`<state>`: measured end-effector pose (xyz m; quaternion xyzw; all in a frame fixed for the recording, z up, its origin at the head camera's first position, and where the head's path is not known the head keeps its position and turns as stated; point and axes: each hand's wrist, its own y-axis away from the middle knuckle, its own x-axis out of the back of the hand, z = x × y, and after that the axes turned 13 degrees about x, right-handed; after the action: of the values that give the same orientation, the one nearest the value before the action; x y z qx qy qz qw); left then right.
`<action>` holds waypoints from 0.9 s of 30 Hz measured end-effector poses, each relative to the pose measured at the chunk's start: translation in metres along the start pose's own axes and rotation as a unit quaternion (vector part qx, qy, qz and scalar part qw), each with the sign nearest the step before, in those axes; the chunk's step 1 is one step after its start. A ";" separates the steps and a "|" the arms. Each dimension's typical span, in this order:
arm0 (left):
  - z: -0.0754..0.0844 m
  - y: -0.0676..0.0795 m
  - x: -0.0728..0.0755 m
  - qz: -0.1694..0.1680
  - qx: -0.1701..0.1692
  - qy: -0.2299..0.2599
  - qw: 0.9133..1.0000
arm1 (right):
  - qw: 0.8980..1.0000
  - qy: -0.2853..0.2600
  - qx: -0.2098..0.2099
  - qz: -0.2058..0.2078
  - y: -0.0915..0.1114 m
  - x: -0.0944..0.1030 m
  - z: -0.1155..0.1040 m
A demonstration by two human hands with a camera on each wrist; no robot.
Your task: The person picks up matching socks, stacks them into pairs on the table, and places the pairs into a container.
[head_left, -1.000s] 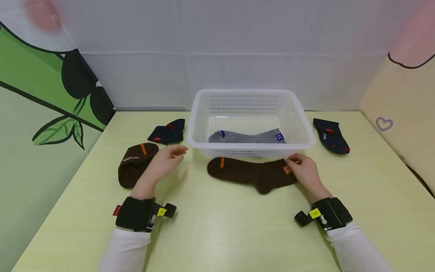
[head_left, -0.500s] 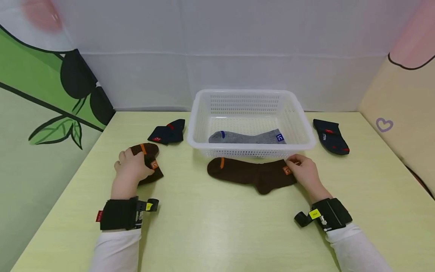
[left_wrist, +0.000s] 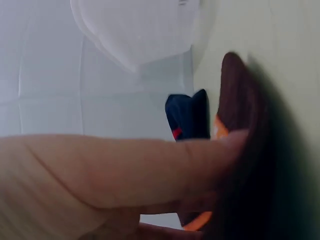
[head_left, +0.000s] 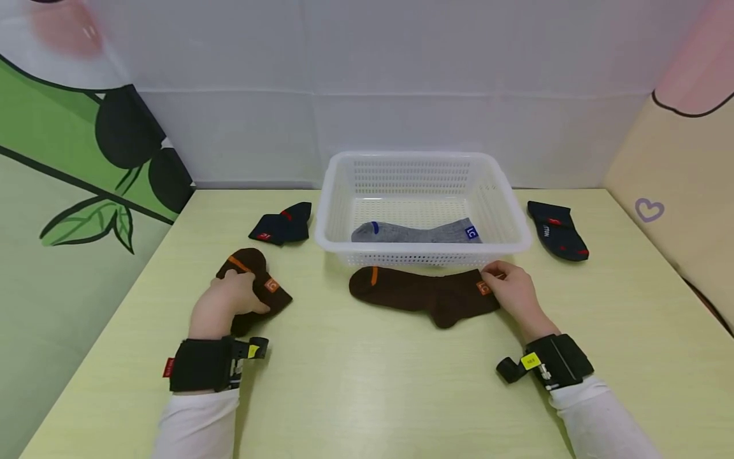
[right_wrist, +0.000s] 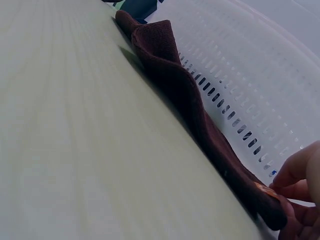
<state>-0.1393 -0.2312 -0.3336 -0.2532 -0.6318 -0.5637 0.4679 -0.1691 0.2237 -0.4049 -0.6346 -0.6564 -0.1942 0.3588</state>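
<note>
Your L hand (head_left: 229, 298) is over the L brown sock (head_left: 262, 273), toward the desk's left edge. Grip there is pinching the sock's fabric, w/ the thumb's tip right against it; the other fingertips are partly hidden. That sock is bent, orange stripe at its far end, "LC" tag (head_left: 272, 285) on the cuff side facing the desk's middle. Can't tell if any of it's off the desk (head_left: 373, 395).

Your R hand (head_left: 512, 288) has its grip pinching the cuff corner of the mid brown sock (head_left: 418, 293) — thumb & fingers closed on the fabric, right by its orange tag (head_left: 484, 288). Mid brown sock's stretched out along the basket's near side, just beside it: toe toward desk's left edge, cuff toward right edge, heel pointing to near edge.

White basket (head_left: 424, 256) sits about mid-width, near desk's far edge. In it, the grey sock (head_left: 410, 233) lies along the near wall, w/ blue stripe & blue tag (head_left: 472, 232).

L navy sock (head_left: 283, 227) is folded over, btwn basket & far left corner, nearer the basket. R navy sock (head_left: 557, 231) is twd the far right corner, apart from the basket — red marks on it. You've a black band on each wrist (head_left: 202, 364), white sleeves (head_left: 197, 424) below.
</note>
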 end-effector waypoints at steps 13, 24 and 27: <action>0.043 0.020 -0.007 -0.029 -0.096 -0.021 0.995 | 1.000 0.009 0.004 -0.001 0.001 0.000 -0.003; 0.076 0.045 -0.022 -0.055 -0.195 -0.017 0.979 | 0.996 -0.061 -0.046 0.046 0.001 0.001 -0.003; 0.085 0.054 -0.026 -0.049 -0.215 -0.026 0.975 | 0.990 -0.106 -0.062 0.067 0.001 0.002 -0.004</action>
<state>-0.1080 -0.1325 -0.3247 -0.3308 -0.5196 -0.7018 0.3577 -0.1667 0.2222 -0.4011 -0.7153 -0.6331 -0.1419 0.2597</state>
